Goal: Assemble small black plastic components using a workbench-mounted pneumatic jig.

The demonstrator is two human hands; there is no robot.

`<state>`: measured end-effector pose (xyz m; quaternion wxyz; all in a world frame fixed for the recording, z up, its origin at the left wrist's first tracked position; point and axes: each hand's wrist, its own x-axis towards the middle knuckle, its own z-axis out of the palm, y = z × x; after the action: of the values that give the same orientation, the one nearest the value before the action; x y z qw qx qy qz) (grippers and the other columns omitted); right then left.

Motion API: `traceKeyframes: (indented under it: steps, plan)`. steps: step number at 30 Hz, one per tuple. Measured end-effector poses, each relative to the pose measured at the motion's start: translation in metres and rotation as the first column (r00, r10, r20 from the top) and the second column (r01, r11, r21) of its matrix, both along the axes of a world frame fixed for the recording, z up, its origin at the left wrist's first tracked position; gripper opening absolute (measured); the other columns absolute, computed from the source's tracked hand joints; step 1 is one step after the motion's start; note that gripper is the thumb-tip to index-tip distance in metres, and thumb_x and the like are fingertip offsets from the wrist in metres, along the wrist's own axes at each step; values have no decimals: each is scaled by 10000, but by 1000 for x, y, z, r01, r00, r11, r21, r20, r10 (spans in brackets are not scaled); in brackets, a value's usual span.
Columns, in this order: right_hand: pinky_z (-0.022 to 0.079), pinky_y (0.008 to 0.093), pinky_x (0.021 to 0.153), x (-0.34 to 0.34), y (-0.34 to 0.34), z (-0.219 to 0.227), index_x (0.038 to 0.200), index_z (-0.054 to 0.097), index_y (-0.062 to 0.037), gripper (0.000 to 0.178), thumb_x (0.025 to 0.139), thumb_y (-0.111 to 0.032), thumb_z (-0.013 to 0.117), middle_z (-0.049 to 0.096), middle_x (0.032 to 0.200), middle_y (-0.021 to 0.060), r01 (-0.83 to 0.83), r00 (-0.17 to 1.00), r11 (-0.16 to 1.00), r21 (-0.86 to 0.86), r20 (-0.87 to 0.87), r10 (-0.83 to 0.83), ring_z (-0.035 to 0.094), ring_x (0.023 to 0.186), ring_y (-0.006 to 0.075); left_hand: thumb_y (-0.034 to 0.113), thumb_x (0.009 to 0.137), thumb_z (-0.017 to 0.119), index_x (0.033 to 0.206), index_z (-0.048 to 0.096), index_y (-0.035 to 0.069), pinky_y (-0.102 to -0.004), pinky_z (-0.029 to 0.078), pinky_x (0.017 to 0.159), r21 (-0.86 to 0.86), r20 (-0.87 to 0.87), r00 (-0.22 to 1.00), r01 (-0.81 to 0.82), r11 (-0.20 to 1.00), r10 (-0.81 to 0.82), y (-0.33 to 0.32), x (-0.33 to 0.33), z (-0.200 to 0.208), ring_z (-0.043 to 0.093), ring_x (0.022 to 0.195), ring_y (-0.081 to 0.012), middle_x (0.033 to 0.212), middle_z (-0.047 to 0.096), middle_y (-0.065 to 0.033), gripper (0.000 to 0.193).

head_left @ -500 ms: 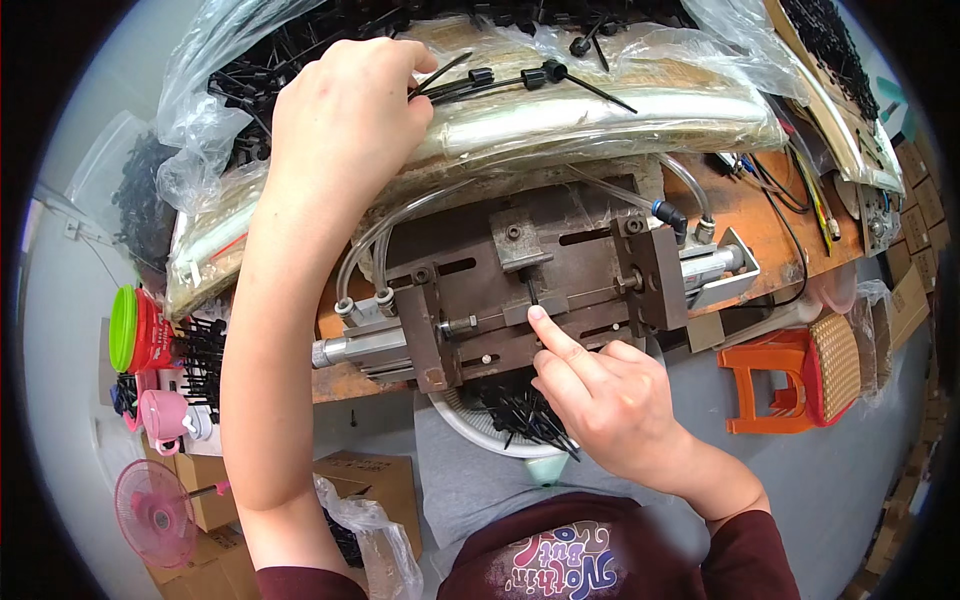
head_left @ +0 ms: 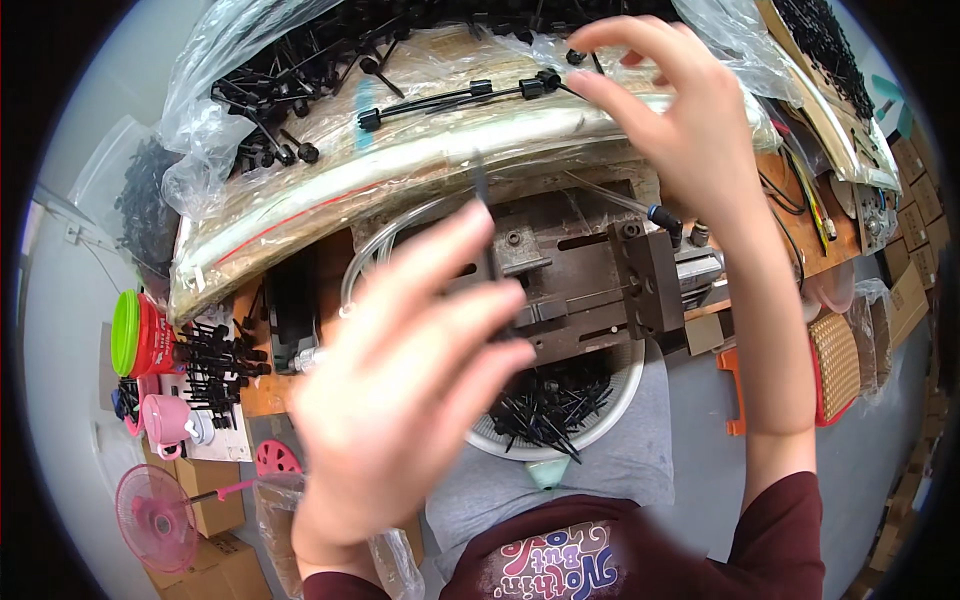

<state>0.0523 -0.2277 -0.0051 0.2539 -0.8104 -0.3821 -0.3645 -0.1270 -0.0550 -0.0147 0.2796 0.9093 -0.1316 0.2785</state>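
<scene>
Work seems unfinished: basket point(head_left: 618, 421) below machine point(head_left: 582, 280) has black parts point(head_left: 545, 410), more lie above. Right hand point(head_left: 692, 120) has fingers apart; left hand point(head_left: 395, 390), I cannot tell.

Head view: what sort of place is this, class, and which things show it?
Probably a small workshop or assembly station: a metal fixture at a wooden bench, black stemmed parts heaped beyond it, and a basket nearer the person holding more.

A pink fan point(head_left: 162, 522) stands beside cardboard boxes point(head_left: 222, 517), near a pink mug point(head_left: 164, 418).
</scene>
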Motion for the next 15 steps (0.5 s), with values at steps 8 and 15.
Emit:
traceKeyframes:
  steps: [8,15]
  plan:
    - [522,371,816,33,28,24,1004,692,3,285,799,-194,705,700,940,207,-223,783,948,-227,-622,35,678,900,314,45,673,802,957,699,-19,-281,523,606,77,-50,999,-11,997,15,-39,-34,-74,669,689,-209,1149,671,-182,309]
    - [513,382,783,22,27,19,944,638,44,214,812,-123,615,669,878,206,-294,827,933,-210,-545,138,656,848,321,67,677,797,908,705,-2,-264,507,593,204,-8,994,-109,973,113,-48,-27,-96,648,646,-176,1134,685,-142,258]
